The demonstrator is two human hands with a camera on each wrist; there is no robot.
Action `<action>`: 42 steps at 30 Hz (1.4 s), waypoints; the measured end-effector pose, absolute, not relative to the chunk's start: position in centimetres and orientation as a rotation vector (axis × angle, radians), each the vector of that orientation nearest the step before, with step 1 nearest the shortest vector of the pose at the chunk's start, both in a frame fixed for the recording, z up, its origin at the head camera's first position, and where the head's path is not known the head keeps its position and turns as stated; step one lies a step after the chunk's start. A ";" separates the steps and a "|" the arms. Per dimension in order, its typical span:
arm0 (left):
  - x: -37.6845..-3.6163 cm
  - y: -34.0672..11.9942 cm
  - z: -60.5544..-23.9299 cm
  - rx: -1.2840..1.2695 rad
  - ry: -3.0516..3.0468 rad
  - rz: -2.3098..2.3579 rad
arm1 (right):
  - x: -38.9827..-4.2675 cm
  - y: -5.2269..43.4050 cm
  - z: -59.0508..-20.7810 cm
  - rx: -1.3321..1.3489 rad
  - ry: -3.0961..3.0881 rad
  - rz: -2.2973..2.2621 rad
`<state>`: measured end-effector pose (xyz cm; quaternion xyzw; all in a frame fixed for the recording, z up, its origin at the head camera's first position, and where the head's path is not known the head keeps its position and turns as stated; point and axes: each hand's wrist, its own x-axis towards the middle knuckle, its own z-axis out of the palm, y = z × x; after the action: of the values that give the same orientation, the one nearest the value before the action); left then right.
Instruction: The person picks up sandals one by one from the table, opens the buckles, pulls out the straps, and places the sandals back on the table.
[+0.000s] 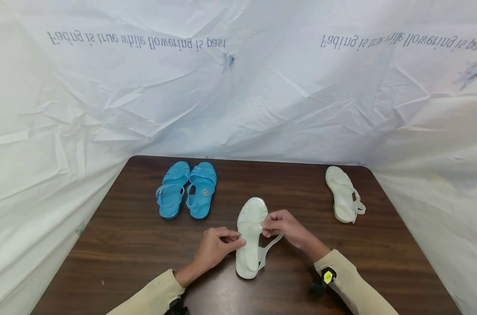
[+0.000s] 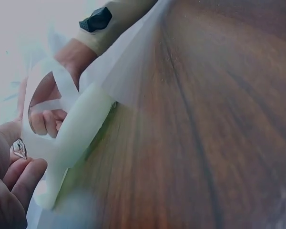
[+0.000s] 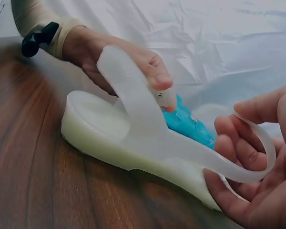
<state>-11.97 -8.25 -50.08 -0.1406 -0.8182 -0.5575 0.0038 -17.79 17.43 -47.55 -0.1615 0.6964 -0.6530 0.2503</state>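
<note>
I see the white sandal [image 1: 251, 236] at lower centre, long axis vertical, toe toward frame top; left hand [image 1: 214, 248] pinches its buckle [image 2: 19, 148], right hand [image 1: 287, 227] pinches its strap [image 3: 257, 157].

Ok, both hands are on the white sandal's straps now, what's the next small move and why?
Probably bring the strap end in the right hand across to the buckle pinched by the left hand. The white sandal lies flat on the table with its strap looped loose and unfastened, and the two hands sit close on either side of it, so only a short closing move seems left.
</note>
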 end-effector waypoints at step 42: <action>-11.9 -9.4 -49.3 -0.354 -2.747 -1.936 | -15.7 17.2 -44.0 -0.573 2.578 -1.200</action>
<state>-11.94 -9.40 -49.26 -0.1040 -0.8071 -0.5689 -0.1187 -15.69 17.22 -44.04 -0.1962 0.8824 -0.4106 0.1200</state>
